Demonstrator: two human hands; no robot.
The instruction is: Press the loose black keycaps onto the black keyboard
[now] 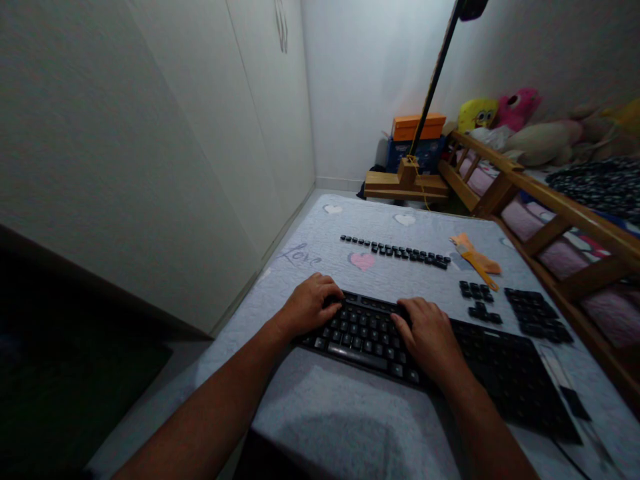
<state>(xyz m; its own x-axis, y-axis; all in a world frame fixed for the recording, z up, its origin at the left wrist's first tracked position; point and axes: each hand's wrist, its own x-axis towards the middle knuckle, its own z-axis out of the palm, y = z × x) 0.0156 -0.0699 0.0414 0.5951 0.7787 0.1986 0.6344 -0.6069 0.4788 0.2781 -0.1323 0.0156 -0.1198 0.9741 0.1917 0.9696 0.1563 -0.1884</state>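
Observation:
A black keyboard [357,325] lies on the patterned bed cover. Its left and middle keys are in place, while the right part looks bare of keycaps. My left hand [313,303] rests over its left end, fingers curled at the top rows and thumb close to the index finger. Around the upper edge near the middle, my right hand [429,331] is closed, with its thumb on the keys. The fingertips of both hands are partly hidden. Loose keycaps [395,251] lie in two rows behind the keyboard. More keycaps [476,291] and a number-pad group of keycaps [537,315] are at the right.
A brush with an orange handle [480,268] lies on an orange cloth [470,243]. A dark flat piece with thin wires [574,403] is beside the keyboard. A wooden bed rail [560,207] runs along the right, a pale wardrobe [200,133] along the left. Behind stands a wooden-based pole [435,80].

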